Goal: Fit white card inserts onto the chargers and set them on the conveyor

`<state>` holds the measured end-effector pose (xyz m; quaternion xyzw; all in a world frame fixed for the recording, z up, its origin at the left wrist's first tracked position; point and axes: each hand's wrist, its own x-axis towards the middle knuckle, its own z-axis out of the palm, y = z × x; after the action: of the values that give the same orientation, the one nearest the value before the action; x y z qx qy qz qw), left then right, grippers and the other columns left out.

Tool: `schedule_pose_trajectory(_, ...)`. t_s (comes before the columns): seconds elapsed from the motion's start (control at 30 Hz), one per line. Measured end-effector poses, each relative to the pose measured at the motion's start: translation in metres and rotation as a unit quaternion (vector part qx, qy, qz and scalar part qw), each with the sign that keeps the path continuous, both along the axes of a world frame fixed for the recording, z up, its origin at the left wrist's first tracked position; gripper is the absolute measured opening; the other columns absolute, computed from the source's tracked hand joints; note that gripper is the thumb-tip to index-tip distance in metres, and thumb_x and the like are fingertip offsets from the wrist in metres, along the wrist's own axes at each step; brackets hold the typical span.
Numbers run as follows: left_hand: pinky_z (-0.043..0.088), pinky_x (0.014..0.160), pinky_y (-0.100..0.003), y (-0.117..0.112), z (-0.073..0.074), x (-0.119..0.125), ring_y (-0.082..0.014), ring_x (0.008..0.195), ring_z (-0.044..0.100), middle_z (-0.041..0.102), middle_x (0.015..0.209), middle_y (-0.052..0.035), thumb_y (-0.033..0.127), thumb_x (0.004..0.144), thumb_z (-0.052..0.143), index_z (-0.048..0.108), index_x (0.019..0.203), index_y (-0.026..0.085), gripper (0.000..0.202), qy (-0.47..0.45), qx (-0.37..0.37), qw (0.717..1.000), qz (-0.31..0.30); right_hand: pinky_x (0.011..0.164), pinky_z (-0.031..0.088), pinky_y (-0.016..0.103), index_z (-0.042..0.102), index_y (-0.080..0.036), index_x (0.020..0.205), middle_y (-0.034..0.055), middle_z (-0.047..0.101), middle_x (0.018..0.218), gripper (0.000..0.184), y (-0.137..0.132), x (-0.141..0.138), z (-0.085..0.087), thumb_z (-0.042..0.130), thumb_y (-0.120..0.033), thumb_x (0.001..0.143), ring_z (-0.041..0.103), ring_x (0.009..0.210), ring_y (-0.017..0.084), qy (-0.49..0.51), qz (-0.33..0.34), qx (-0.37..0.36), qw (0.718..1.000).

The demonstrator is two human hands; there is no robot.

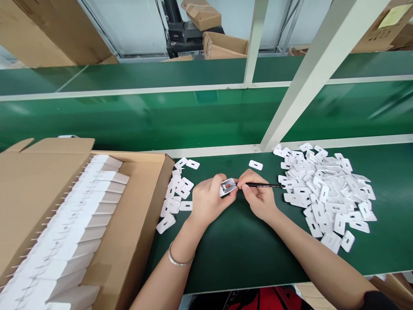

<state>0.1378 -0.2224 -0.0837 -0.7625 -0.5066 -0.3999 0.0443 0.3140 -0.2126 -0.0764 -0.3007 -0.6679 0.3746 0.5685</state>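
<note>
My left hand (209,193) is closed around a small white plastic housing (228,187), its recessed face showing a grey inside and a red part. Between the thumb and fingers of my right hand (260,196) is a pair of slim black tweezers (263,185) with pale lettering. Their tip points left and meets the housing's right end; whether it grips anything there is hidden by my fingers. Just beyond my hands lies a single white slotted plate (256,165) on the green table.
On the right spreads a big heap of white slotted plates (322,193). A smaller group of plates (174,198) lies left of my hands. Far left stands an open cardboard box (145,224) with rows of white pieces (74,224). A pale metal post (309,82) rises behind the table.
</note>
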Motion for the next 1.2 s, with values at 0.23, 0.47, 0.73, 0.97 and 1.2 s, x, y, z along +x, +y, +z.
schedule_pose_trajectory(0.23, 0.05, 0.058, -0.026, 0.0006, -0.0002, -0.0017, -0.0174, 0.065, 0.074, 0.079, 0.084, -0.0011, 0.034, 0.093, 0.07, 0.057, 0.1, 0.024, 0.018, -0.052, -0.051, 0.997, -0.039, 0.073, 0.054, 0.036, 0.068, -0.025, 0.095, 0.002, 0.061, 0.086, 0.017, -0.0012, 0.0012, 0.001, 0.058, -0.031, 0.107, 0.061, 0.078, 0.018, 0.017, -0.009, -0.024, 1.0)
schedule_pose_trajectory(0.47, 0.049, 0.054, -0.025, -0.0009, 0.0017, -0.0015, -0.0162, 0.058, 0.072, 0.076, 0.076, 0.0029, 0.035, 0.089, 0.071, 0.056, 0.1, 0.025, 0.021, -0.07, -0.103, 0.991, -0.044, 0.075, 0.052, 0.038, 0.069, -0.026, 0.098, 0.0047, 0.069, 0.09, 0.014, -0.0047, 0.0011, 0.0055, 0.059, -0.031, 0.107, 0.065, 0.085, 0.022, -0.027, -0.014, -0.005, 1.0)
schedule_pose_trajectory(0.73, 0.048, 0.054, -0.024, -0.0016, 0.0024, -0.0013, -0.0158, 0.058, 0.071, 0.075, 0.074, 0.0031, 0.036, 0.088, 0.069, 0.057, 0.098, 0.025, 0.02, -0.079, -0.111, 0.99, -0.046, 0.075, 0.052, 0.04, 0.069, -0.027, 0.099, 0.005, 0.073, 0.091, 0.014, -0.0054, 0.0004, 0.0043, 0.058, -0.031, 0.107, 0.065, 0.085, 0.022, -0.05, -0.019, -0.003, 0.999)
schedule_pose_trajectory(0.97, 0.048, 0.054, -0.025, -0.0017, 0.0023, -0.0012, -0.0161, 0.058, 0.071, 0.075, 0.074, 0.0026, 0.038, 0.088, 0.069, 0.057, 0.097, 0.025, 0.02, -0.08, -0.116, 0.989, -0.04, 0.077, 0.054, 0.041, 0.07, -0.027, 0.098, 0.0052, 0.073, 0.092, 0.016, -0.0062, -0.0003, 0.0053, 0.058, -0.033, 0.107, 0.066, 0.087, 0.023, -0.05, -0.009, -0.016, 0.999)
schedule_pose_trajectory(1.2, 0.055, 0.061, -0.026, -0.0014, 0.005, -0.0024, -0.0165, 0.067, 0.075, 0.078, 0.085, 0.0008, 0.036, 0.087, 0.073, 0.057, 0.101, 0.026, 0.023, -0.131, -0.159, 0.976, -0.07, 0.074, 0.057, 0.038, 0.069, -0.025, 0.098, 0.006, 0.069, 0.094, 0.023, -0.0058, -0.0009, 0.0058, 0.061, -0.045, 0.106, 0.068, 0.085, 0.022, 0.002, -0.002, -0.081, 0.997)
